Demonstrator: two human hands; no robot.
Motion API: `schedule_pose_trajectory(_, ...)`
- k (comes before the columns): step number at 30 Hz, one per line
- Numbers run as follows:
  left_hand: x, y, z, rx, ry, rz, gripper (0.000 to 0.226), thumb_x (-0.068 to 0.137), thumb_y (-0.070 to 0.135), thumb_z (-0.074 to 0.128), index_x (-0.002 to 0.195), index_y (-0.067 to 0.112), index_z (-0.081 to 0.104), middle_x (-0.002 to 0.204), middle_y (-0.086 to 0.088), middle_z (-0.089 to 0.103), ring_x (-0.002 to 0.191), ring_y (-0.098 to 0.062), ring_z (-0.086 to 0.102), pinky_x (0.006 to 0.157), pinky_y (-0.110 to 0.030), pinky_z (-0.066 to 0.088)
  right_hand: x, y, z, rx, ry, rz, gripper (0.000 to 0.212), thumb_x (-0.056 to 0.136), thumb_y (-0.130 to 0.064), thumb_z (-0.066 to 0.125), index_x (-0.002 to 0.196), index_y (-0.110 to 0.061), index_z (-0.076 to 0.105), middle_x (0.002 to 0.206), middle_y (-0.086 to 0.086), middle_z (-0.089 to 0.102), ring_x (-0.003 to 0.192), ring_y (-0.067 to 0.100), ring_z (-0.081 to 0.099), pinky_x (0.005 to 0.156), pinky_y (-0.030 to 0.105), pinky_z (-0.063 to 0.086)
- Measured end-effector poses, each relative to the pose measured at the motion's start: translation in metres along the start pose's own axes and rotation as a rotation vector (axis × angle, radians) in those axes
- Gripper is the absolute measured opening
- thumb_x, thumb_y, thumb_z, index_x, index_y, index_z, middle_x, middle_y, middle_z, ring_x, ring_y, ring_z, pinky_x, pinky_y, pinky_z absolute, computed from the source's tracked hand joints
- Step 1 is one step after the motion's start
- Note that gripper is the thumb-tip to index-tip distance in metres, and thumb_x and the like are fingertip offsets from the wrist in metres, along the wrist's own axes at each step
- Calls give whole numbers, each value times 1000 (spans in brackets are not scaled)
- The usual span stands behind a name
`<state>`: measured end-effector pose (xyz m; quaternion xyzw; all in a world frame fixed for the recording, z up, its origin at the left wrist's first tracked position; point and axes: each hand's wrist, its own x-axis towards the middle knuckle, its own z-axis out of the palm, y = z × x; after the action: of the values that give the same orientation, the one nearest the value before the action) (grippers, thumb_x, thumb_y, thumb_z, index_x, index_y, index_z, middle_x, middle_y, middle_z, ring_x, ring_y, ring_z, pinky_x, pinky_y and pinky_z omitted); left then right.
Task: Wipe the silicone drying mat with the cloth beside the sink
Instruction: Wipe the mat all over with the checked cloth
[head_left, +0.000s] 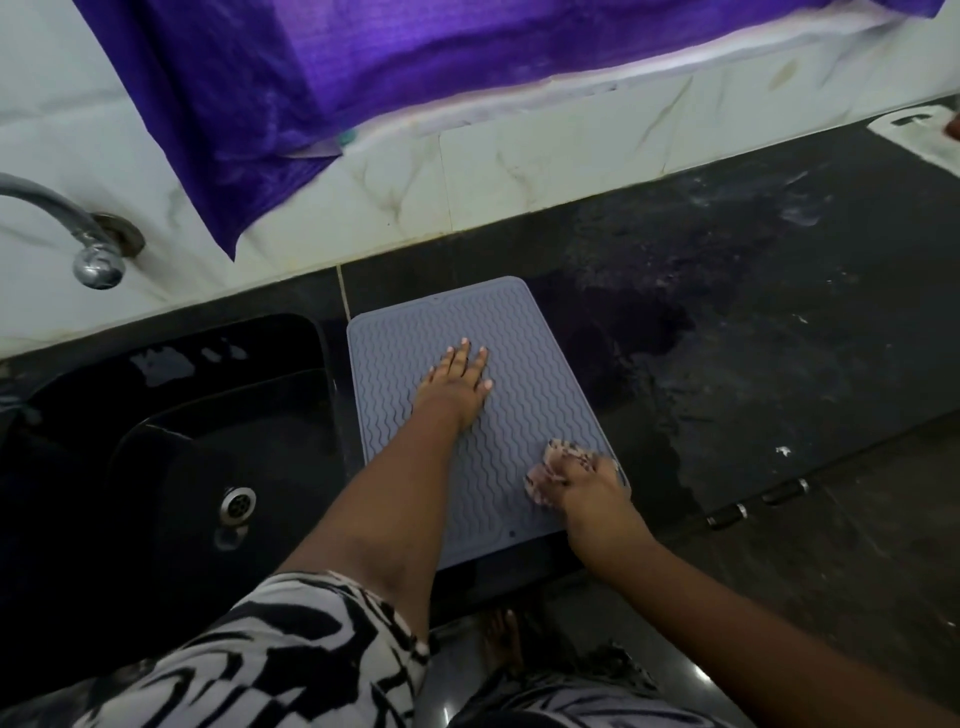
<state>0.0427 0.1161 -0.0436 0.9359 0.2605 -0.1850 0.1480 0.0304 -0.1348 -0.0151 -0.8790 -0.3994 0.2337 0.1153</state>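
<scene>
A grey silicone drying mat (524, 364) with wavy ridges lies on the dark counter just right of the sink. My left hand (456, 384) rests flat on the mat's middle, fingers spread, holding nothing. My right hand (589, 486) presses a crumpled, light patterned cloth (556, 465) onto the mat near its right front edge. Most of the cloth is hidden under my fingers.
A black sink (171, 415) with a metal drain (238, 503) lies to the left, a chrome tap (78, 234) above it. The dark counter (753, 338) spreads right, wet and streaked. A purple curtain (322, 78) hangs over the tiled wall. Drawer handles (756, 503) sit below the counter edge.
</scene>
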Motion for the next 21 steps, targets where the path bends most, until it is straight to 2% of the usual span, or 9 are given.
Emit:
schedule_pose_trajectory(3, -2, 6, -5, -11, -21, -13, 59, 103, 44, 18, 152, 29, -13, 159, 1, -24, 148, -21, -17, 119, -45, -4, -15, 10, -16, -76, -126, -111, 38, 91, -8, 49, 122, -26, 64, 137, 4, 51, 130, 27, 41, 109, 39, 34)
schedule_pose_trajectory(6, -6, 13, -11, -48, -83, -50, 60, 104, 42, 19, 151, 28, -14, 158, -4, -27, 146, -28, -22, 119, -52, -6, -15, 8, -51, 5, -260, -105, 27, 91, -17, 55, 112, -21, 71, 110, 5, 67, 112, 24, 60, 97, 31, 47)
schedule_pose_trajectory(8, -10, 19, -11, -92, -48, -68, 60, 102, 46, 21, 152, 33, -10, 158, -6, -26, 145, -33, -23, 117, -54, -8, 1, 9, -61, 103, -129, -127, 29, 92, -15, 55, 115, -23, 70, 118, 6, 65, 114, 23, 58, 96, 25, 43)
schedule_pose_trajectory(10, -18, 26, -2, -79, 116, -52, 59, 100, 53, 22, 152, 38, -2, 161, -4, -17, 146, -33, -18, 116, -51, -9, 15, 8, -56, 17, -22, -175, 34, 95, -17, 52, 125, -27, 64, 139, 5, 53, 128, 21, 46, 104, 22, 35)
schedule_pose_trajectory(11, -24, 30, 4, -71, 161, -31, 59, 99, 55, 23, 152, 39, 2, 162, -3, -12, 147, -32, -15, 116, -50, -8, 17, 10, -47, -106, -24, -189, 37, 97, -23, 50, 133, -30, 57, 149, 2, 43, 135, 19, 38, 111, 24, 30)
schedule_pose_trajectory(13, -33, 38, 15, -45, 106, -3, 63, 97, 58, 23, 152, 38, 0, 162, -1, -12, 148, -31, -13, 117, -50, -6, 11, 13, -26, -269, -96, -154, 45, 98, -25, 47, 143, -30, 43, 157, 4, 25, 143, 25, 22, 117, 38, 23)
schedule_pose_trajectory(15, -34, 41, 20, -34, 38, -30, 67, 96, 60, 24, 152, 37, -5, 161, -1, -17, 148, -31, -13, 118, -51, -5, 0, 14, -11, -181, -94, -34, 51, 97, -30, 46, 147, -28, 33, 156, 9, 19, 142, 32, 19, 117, 43, 20)
schedule_pose_trajectory(18, -31, 43, 11, -12, -15, -62, 69, 96, 60, 27, 151, 37, -8, 161, 0, -19, 148, -31, -13, 119, -53, -1, 4, 10, -21, -121, -195, 94, 55, 90, -35, 56, 141, -25, 39, 147, 7, 32, 136, 30, 31, 115, 41, 31)
schedule_pose_trajectory(21, -33, 48, 6, 1, -58, -90, 70, 97, 60, 28, 151, 37, -11, 160, 1, -22, 148, -31, -14, 119, -54, 1, 4, 11, -42, -161, -299, 11, 34, 88, -25, 59, 122, -22, 62, 132, 2, 55, 122, 23, 49, 104, 35, 43)
